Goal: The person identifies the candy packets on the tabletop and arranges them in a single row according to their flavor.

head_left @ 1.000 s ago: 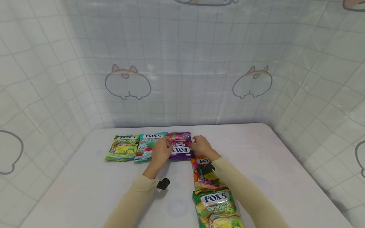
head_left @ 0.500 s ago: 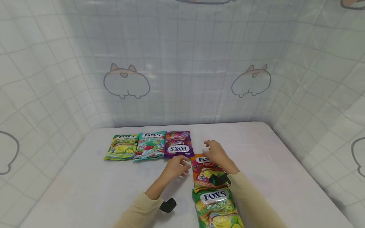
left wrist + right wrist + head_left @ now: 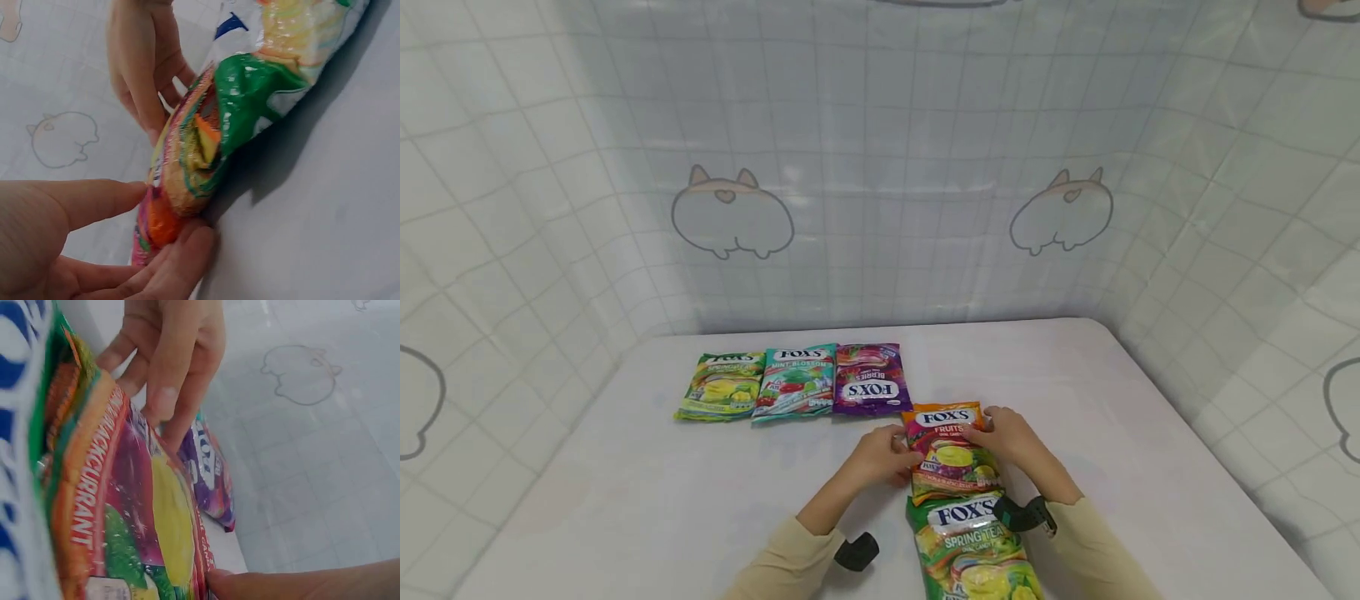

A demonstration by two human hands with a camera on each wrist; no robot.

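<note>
Orange-and-red Fruits candy bag (image 3: 953, 457), plump, lying face-up.

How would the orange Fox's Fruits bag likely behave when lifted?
The orange Fruits bag would probably flex and sag, since its wrapper looks thin and crumpled at the edge in the left wrist view. Its shiny film might be somewhat slippery. Rolling seems unlikely, given its broad, flattened shape.

A multicoloured packet (image 3: 178, 169) is pinched by the left hand (image 3: 47, 225) and touched by the right hand (image 3: 137, 53), beside a green-and-white packet (image 3: 250, 87).
</note>
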